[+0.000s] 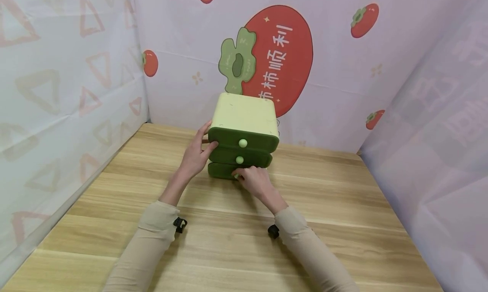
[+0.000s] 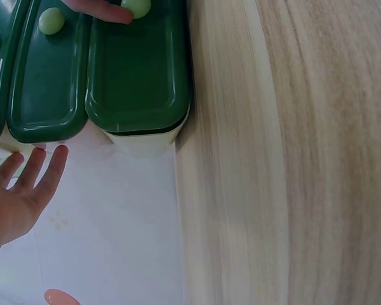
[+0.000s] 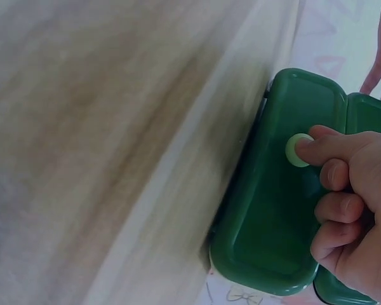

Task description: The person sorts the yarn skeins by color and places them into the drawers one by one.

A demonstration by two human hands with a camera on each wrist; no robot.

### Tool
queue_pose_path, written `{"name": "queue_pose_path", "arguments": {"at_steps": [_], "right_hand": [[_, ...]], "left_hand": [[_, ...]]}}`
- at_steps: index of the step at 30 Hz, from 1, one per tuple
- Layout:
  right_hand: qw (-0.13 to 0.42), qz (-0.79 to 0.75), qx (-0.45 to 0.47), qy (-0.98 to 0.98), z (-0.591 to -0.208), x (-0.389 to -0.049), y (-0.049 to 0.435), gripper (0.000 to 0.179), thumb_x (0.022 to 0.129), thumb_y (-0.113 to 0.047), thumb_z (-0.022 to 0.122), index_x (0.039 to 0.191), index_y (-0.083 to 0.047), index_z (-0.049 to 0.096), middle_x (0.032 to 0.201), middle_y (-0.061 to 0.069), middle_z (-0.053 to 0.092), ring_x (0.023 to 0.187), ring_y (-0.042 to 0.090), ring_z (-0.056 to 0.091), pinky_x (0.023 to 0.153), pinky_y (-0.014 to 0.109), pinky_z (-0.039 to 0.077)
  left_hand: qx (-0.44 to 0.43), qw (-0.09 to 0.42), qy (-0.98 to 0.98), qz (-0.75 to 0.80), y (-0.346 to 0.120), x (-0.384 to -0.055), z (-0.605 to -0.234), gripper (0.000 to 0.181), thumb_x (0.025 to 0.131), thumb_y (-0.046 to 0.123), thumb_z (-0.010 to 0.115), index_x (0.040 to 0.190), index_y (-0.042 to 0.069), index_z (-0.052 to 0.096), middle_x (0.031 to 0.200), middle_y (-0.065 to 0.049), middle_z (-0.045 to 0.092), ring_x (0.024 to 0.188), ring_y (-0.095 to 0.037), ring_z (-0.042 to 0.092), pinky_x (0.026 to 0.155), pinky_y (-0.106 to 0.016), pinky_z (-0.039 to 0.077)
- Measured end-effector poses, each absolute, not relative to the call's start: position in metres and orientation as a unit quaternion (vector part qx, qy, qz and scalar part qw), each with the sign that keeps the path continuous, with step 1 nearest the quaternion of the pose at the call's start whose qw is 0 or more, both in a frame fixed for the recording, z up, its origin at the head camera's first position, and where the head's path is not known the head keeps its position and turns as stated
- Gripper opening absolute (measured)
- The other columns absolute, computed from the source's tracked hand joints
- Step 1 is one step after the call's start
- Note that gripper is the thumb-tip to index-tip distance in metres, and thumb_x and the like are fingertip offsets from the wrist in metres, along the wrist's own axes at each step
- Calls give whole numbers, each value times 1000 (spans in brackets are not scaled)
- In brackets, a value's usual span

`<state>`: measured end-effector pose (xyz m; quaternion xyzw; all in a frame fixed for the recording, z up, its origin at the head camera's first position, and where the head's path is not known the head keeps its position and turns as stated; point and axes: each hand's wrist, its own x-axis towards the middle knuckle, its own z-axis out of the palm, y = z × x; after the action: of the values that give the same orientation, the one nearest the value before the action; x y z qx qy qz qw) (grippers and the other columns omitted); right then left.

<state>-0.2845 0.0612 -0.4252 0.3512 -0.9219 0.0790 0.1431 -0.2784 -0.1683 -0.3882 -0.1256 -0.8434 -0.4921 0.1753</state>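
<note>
A small drawer cabinet (image 1: 245,114) with a cream body and three dark green drawer fronts, each with a round pale green knob, stands on the table against the back wall. My left hand (image 1: 196,154) braces its left side, thumb at the edge of the top drawer front (image 1: 228,139) and straight, spread fingers along the side. At the bottom drawer (image 3: 273,216), my right hand (image 1: 255,180) pinches the knob (image 3: 297,150) between thumb and index finger, other fingers curled. In the left wrist view a thin dark line shows behind the bottom drawer front (image 2: 140,82).
The wooden table (image 1: 228,249) has cloth walls on three sides. A large red persimmon print (image 1: 286,50) marks the back cloth (image 1: 183,21) behind the cabinet. Beige sleeves with black wrist mounts (image 1: 180,224) cover both forearms.
</note>
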Motion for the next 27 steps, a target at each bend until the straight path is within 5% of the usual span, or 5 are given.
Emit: {"name": "queue_pose_path", "arguments": {"at_steps": [11,17,27], "right_hand": [[118,74,343,-929,-420,-283,54,16,94,-21,69,107,-26,78,70,-3,70,49,10,47,41,25,38],[89,89,371,-920,-422,-279,65,28,94,-36,69,120,-26,73,78,-5,70,64,9,58,55,30,48],[160,174,334,-912,-413,-272,116,24,93,-29,72,111,-14,75,93,2,74,78,15,69,65,33,55]], "left_hand": [[-121,184,-840,-496,-173,-274,-386,67,102,43,54,158,42,18,154,-8,40,125,-36,55,92,-54,52],[-132,168,-841,-498,-176,-274,-388,68,100,45,56,157,45,18,156,-8,38,127,-36,53,92,-54,52],[-132,197,-898,-370,-198,-278,-396,63,101,45,55,156,21,34,159,-12,34,147,-37,28,117,-61,25]]}}
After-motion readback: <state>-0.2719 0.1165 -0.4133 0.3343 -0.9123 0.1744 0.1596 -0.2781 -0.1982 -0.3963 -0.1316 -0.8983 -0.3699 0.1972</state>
